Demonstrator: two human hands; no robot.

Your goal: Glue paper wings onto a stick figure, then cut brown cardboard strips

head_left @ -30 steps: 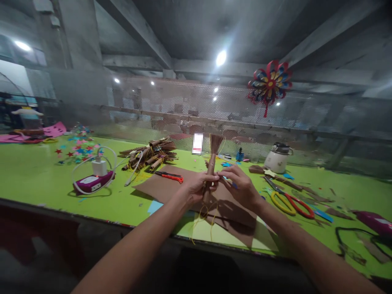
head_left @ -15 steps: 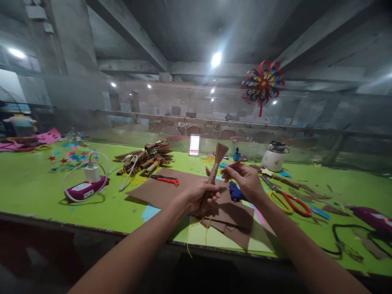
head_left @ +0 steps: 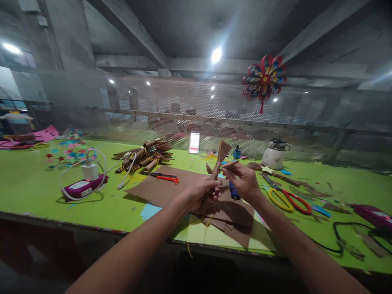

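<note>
My left hand is wrapped round the lower part of a rolled brown paper broom, whose fringed end fans out at the top. Close to its right side, my right hand pinches a small piece of brown paper between thumb and fingers. Behind the right hand, partly hidden, lies a blue glue gun. Beneath both hands are brown paper sheets over pale yellow paper. Yellow thread hangs down below the left hand.
An orange utility knife rests on the brown sheet. Farther back is a pile of brown paper rolls. On the left sits a purple power strip; scissors, paper scraps and a white jug are on the right.
The fringed top of the broom has tilted a little to the right. My right hand has brought the paper piece closer to the broom. The view has shifted slightly.
</note>
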